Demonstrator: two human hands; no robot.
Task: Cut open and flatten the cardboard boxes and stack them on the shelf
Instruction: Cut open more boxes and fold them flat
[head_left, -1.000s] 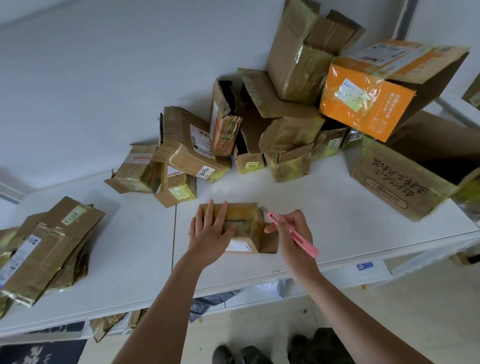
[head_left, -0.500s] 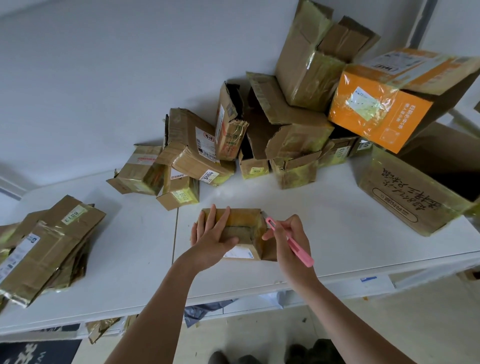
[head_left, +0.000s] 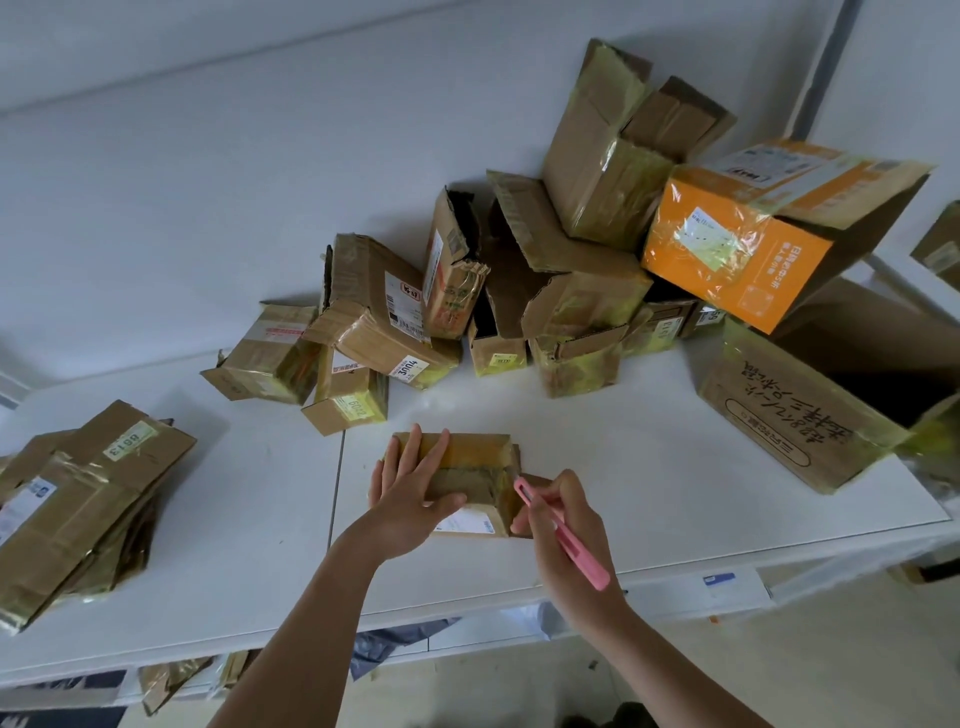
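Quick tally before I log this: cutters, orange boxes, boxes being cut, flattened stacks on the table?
Pink cutter: 1
Orange box: 1
Box being cut: 1
Flattened stack: 1
Total: 4

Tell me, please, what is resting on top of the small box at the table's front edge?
The left hand lies flat on the small box; the pink cutter tip meets its right end. Contents are hidden.

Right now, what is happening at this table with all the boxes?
A person is cutting open a small taped box on the white table. The left hand presses it flat; the right hand holds a pink cutter at its right end. Flattened boxes lie stacked at left; uncut boxes are piled behind.
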